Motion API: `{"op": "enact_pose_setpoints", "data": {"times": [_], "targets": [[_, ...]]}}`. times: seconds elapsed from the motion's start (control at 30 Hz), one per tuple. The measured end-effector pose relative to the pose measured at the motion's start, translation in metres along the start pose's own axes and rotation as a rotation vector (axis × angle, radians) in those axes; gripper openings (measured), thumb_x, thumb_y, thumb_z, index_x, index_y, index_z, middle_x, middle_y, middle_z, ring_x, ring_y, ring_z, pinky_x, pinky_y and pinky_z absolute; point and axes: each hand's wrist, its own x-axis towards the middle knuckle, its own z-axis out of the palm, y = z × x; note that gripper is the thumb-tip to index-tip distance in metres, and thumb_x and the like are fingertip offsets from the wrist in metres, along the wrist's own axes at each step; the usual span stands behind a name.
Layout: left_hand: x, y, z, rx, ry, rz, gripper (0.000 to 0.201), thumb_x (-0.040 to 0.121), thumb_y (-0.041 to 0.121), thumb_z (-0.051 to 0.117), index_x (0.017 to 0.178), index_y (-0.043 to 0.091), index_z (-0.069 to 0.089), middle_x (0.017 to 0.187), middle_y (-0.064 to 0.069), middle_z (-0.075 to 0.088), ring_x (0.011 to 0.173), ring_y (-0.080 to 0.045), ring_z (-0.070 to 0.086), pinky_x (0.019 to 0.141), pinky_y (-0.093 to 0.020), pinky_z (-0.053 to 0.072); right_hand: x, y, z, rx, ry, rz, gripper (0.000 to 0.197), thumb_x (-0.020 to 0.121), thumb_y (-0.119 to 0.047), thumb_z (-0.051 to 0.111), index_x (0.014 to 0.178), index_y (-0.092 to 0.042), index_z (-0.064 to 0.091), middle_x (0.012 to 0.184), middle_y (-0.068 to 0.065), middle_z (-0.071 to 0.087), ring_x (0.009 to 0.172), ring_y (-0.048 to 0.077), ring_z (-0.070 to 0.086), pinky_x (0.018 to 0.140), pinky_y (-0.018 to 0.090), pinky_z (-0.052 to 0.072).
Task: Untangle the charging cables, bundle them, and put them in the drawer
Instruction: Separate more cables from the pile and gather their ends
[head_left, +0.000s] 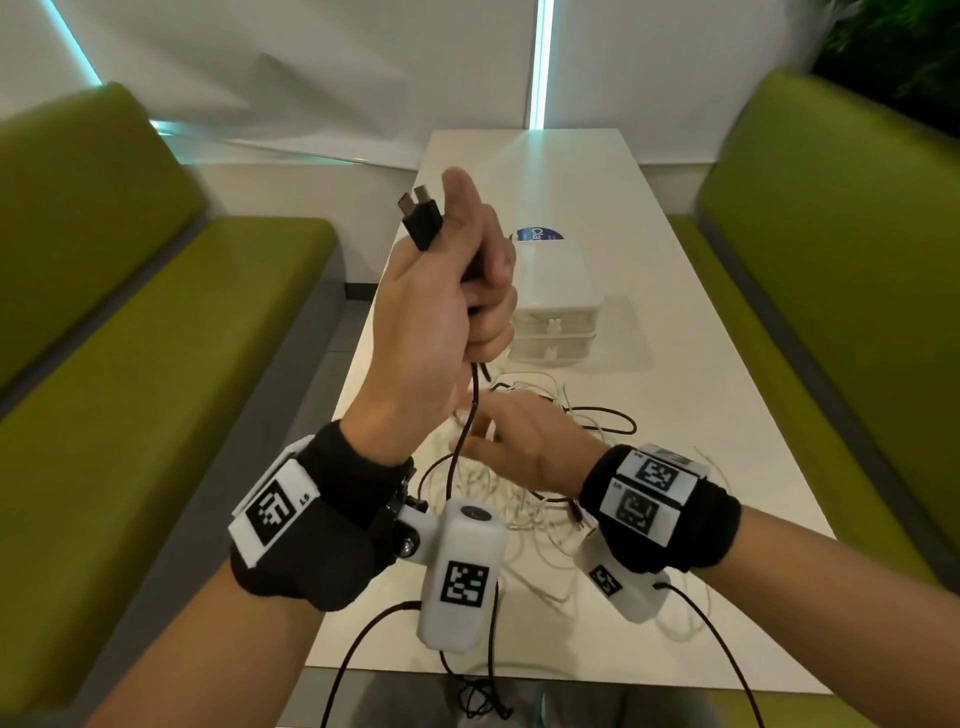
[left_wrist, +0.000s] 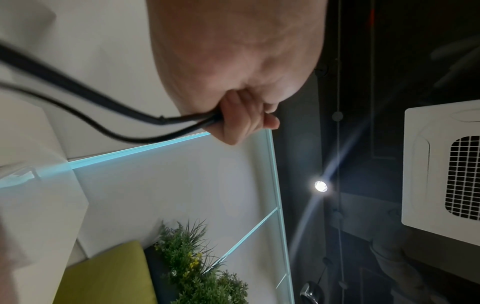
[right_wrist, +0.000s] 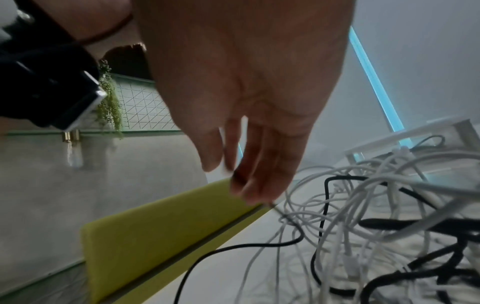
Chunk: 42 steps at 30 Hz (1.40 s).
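My left hand (head_left: 447, 291) is raised above the white table (head_left: 675, 364) and grips a black cable (head_left: 467, 410). Its two plugs (head_left: 421, 218) stick out above the fist, and two strands hang below it. The left wrist view shows that hand (left_wrist: 241, 121) curled round the black cable (left_wrist: 103, 102). Lower down, my right hand (head_left: 498, 441) reaches over the tangle of white and black cables (head_left: 498, 493), fingers fairly straight, with the hanging black strand running by its fingertips. In the blurred right wrist view, the right hand (right_wrist: 246, 102) hovers beside the tangle (right_wrist: 363, 216). A white drawer unit (head_left: 556, 306) stands behind, drawers closed.
Green benches flank the table on the left (head_left: 130, 364) and right (head_left: 831, 260). A round blue sticker (head_left: 535, 236) lies behind the drawer unit. Black wrist-camera leads (head_left: 363, 649) hang over the table's near edge. A white wall closes the far end.
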Motion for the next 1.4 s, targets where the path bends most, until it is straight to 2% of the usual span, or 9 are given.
{"op": "enact_pose_setpoints", "data": {"times": [0.13, 0.27, 0.37, 0.67, 0.77, 0.87, 0.97, 1.1, 1.4], "targets": [[0.005, -0.001, -0.005, -0.001, 0.023, 0.009, 0.054, 0.106, 0.039, 0.025, 0.062, 0.012, 0.040, 0.052, 0.003, 0.020, 0.037, -0.006, 0.016, 0.036, -0.014, 0.019, -0.015, -0.003, 0.001, 0.191, -0.556, -0.059, 0.019, 0.094, -0.015, 0.057, 0.082, -0.012, 0.072, 0.067, -0.015, 0.068, 0.064, -0.003, 0.060, 0.069, 0.022, 0.050], [0.005, -0.002, -0.008, 0.010, 0.042, 0.013, 0.053, 0.106, 0.040, 0.025, 0.062, 0.013, 0.040, 0.054, 0.002, 0.020, 0.037, -0.005, 0.016, 0.036, -0.014, 0.019, -0.031, 0.002, -0.001, 0.566, -0.936, 0.026, 0.024, 0.097, -0.001, 0.050, 0.108, 0.018, 0.060, 0.095, 0.022, 0.068, 0.089, 0.035, 0.066, 0.086, 0.045, 0.055], [0.005, -0.005, -0.007, -0.009, 0.039, 0.015, 0.054, 0.106, 0.040, 0.025, 0.062, 0.014, 0.041, 0.056, 0.000, 0.018, 0.037, -0.005, 0.016, 0.036, -0.014, 0.019, -0.030, 0.008, -0.004, 0.585, -1.012, 0.056, 0.026, 0.097, -0.004, 0.051, 0.112, 0.016, 0.058, 0.102, 0.030, 0.066, 0.090, 0.040, 0.064, 0.088, 0.049, 0.053], [0.008, -0.021, -0.018, 0.037, 0.059, -0.036, 0.052, 0.105, 0.040, 0.028, 0.063, 0.012, 0.043, 0.051, 0.004, 0.023, 0.037, -0.007, 0.017, 0.037, -0.014, 0.018, -0.010, 0.028, -0.012, 0.035, -0.405, 0.106, 0.040, 0.087, 0.004, 0.046, 0.112, -0.015, 0.070, 0.101, -0.002, 0.072, 0.076, 0.009, 0.068, 0.056, 0.007, 0.047], [0.010, -0.030, -0.026, 0.067, 0.110, -0.065, 0.052, 0.105, 0.041, 0.032, 0.064, 0.012, 0.045, 0.053, 0.001, 0.024, 0.038, -0.008, 0.018, 0.036, -0.016, 0.018, 0.004, 0.029, -0.021, 0.033, 0.065, 0.041, 0.026, 0.091, -0.007, 0.052, 0.103, -0.016, 0.073, 0.088, -0.007, 0.066, 0.065, -0.006, 0.053, 0.060, 0.010, 0.039], [0.013, -0.041, -0.034, 0.120, 0.156, -0.111, 0.054, 0.104, 0.042, 0.035, 0.061, 0.014, 0.048, 0.052, 0.001, 0.027, 0.039, -0.012, 0.024, 0.037, -0.020, 0.023, 0.035, 0.042, -0.026, -0.044, 0.289, 0.151, 0.021, 0.095, -0.017, 0.051, 0.109, -0.015, 0.067, 0.098, 0.000, 0.068, 0.079, 0.009, 0.058, 0.068, 0.017, 0.037], [0.017, -0.050, -0.040, 0.150, 0.169, -0.149, 0.055, 0.104, 0.042, 0.036, 0.058, 0.014, 0.051, 0.048, 0.003, 0.030, 0.040, -0.014, 0.031, 0.040, -0.023, 0.031, 0.067, 0.064, -0.028, -0.171, 0.296, 0.282, 0.030, 0.094, -0.018, 0.049, 0.120, -0.014, 0.062, 0.119, 0.008, 0.064, 0.112, 0.025, 0.056, 0.087, 0.029, 0.042], [0.018, -0.060, -0.051, 0.209, 0.160, -0.206, 0.055, 0.103, 0.042, 0.037, 0.058, 0.015, 0.054, 0.048, 0.003, 0.034, 0.040, -0.012, 0.031, 0.040, -0.021, 0.030, 0.093, 0.074, -0.024, -0.299, -0.060, 0.352, 0.053, 0.093, -0.007, 0.043, 0.146, -0.015, 0.038, 0.146, 0.012, 0.046, 0.134, 0.029, 0.042, 0.107, 0.036, 0.037], [0.015, -0.073, -0.066, 0.313, 0.184, -0.257, 0.052, 0.103, 0.043, 0.038, 0.064, 0.014, 0.056, 0.052, 0.004, 0.034, 0.042, -0.011, 0.029, 0.039, -0.023, 0.025, 0.096, 0.075, -0.022, -0.315, 0.000, 0.233, 0.017, 0.092, -0.026, 0.063, 0.104, -0.014, 0.063, 0.100, 0.003, 0.065, 0.095, 0.021, 0.059, 0.073, 0.029, 0.041]]}}
